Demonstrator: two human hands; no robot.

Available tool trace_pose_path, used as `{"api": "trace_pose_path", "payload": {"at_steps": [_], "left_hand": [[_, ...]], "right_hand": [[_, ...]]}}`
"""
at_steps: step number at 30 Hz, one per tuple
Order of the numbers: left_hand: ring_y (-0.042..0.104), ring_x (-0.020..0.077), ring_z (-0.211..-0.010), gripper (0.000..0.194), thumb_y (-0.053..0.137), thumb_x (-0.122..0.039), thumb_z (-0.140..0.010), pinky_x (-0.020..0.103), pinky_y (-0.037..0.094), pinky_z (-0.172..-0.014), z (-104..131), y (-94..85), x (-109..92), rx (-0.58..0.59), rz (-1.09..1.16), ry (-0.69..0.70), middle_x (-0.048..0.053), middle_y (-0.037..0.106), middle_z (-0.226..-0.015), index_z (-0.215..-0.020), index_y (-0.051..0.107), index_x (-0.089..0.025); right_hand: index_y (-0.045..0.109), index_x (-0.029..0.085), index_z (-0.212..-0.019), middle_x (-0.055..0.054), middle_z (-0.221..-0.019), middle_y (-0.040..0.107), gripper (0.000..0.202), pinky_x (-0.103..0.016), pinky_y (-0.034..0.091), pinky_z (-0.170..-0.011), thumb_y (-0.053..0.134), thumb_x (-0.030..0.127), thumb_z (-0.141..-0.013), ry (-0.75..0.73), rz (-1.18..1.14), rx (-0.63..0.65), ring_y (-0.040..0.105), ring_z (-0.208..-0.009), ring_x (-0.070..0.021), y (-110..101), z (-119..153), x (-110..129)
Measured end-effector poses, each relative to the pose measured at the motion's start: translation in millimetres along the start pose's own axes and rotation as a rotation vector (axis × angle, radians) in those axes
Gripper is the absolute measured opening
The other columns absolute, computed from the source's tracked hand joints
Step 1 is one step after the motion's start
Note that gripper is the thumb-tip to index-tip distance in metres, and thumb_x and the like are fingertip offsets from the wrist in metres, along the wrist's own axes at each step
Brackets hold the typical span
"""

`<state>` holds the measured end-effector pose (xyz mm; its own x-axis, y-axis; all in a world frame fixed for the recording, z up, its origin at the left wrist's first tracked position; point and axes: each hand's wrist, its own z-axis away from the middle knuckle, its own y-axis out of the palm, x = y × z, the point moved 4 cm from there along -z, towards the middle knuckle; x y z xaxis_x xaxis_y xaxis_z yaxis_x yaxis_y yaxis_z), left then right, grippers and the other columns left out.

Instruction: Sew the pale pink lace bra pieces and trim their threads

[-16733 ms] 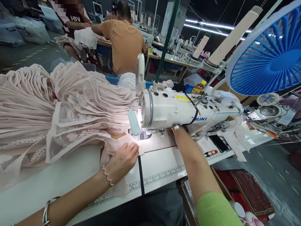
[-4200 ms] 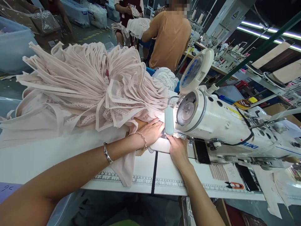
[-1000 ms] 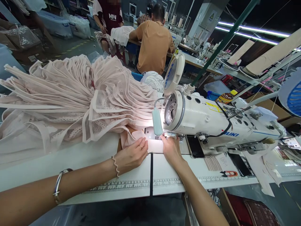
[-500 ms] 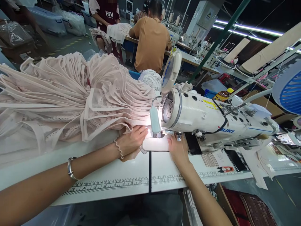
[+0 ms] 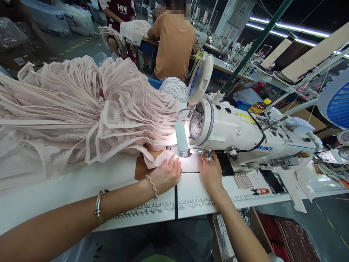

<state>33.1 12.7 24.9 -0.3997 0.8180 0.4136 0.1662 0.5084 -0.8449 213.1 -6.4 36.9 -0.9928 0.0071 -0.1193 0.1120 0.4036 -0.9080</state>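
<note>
At the needle end of the white Juki sewing machine (image 5: 226, 127), head view: the left hand (image 5: 165, 176) shows thumb and fingers pinched on the edge of a pale pink fabric piece (image 5: 156, 160), which lies on the table just left of the machine's work lamp (image 5: 181, 137). The right hand (image 5: 211, 171) rests on the machine bed, fingers bent; whether they grip anything cannot be told. Pale pink lace-trimmed garments (image 5: 81, 102) are heaped at left; thread snips (image 5: 260, 191) lie at right.

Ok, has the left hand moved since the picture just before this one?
Yes, the left hand has shifted rightward and lower in view, closer to the black table stripe.
</note>
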Motion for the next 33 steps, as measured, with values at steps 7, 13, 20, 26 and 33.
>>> {"api": "trace_pose_path", "payload": {"at_steps": [7,13,20,26,33], "left_hand": [[0.064,0.0286,-0.116,0.034,0.04,-0.002,-0.095,0.042,0.048,-0.098,7,9.7,9,-0.084,0.107,-0.026,0.025,0.067,-0.121,-0.123,0.06,0.003],[0.062,0.0275,-0.121,0.038,0.039,0.0,-0.095,0.04,0.047,-0.101,9,12.4,7,-0.08,0.166,-0.073,0.021,0.065,-0.127,-0.127,0.059,0.002],[0.065,0.0249,-0.117,0.038,0.036,0.001,-0.095,0.037,0.047,-0.103,5,8.7,7,-0.109,0.103,-0.079,0.019,0.068,-0.124,-0.121,0.062,0.001],[0.064,0.0253,-0.118,0.039,0.033,0.0,-0.096,0.037,0.048,-0.102,5,13.0,5,-0.116,0.15,-0.095,0.021,0.068,-0.124,-0.122,0.062,0.002],[0.059,0.0248,-0.124,0.041,0.035,0.002,-0.094,0.039,0.045,-0.106,3,14.3,7,-0.051,0.249,-0.097,0.022,0.065,-0.129,-0.127,0.058,0.002]], "right_hand": [[0.066,0.013,-0.097,-0.014,-0.092,0.066,0.027,-0.039,0.051,-0.079,0.04,0.023,-0.1,0.085,-0.138,-0.049,0.061,-0.09,-0.0261,-2,17,-3],[0.065,0.018,-0.084,-0.004,-0.077,0.069,0.013,-0.031,0.05,-0.069,0.061,0.03,-0.087,0.338,-0.564,0.215,0.063,-0.066,-0.0182,10,-5,-13],[0.07,0.02,-0.094,-0.007,-0.095,0.071,0.021,-0.032,0.049,-0.082,0.049,0.024,-0.097,-0.006,-0.399,0.082,0.064,-0.091,-0.0217,5,-9,13],[0.066,0.017,-0.089,-0.01,-0.087,0.067,0.025,-0.029,0.044,-0.071,0.044,0.006,-0.091,-0.103,-0.065,0.203,0.062,-0.085,-0.022,-5,-14,28],[0.062,0.019,-0.094,-0.008,-0.079,0.066,0.019,-0.03,0.034,-0.058,0.043,0.015,-0.096,0.077,-0.013,0.513,0.06,-0.069,-0.0214,-3,-42,36]]}}
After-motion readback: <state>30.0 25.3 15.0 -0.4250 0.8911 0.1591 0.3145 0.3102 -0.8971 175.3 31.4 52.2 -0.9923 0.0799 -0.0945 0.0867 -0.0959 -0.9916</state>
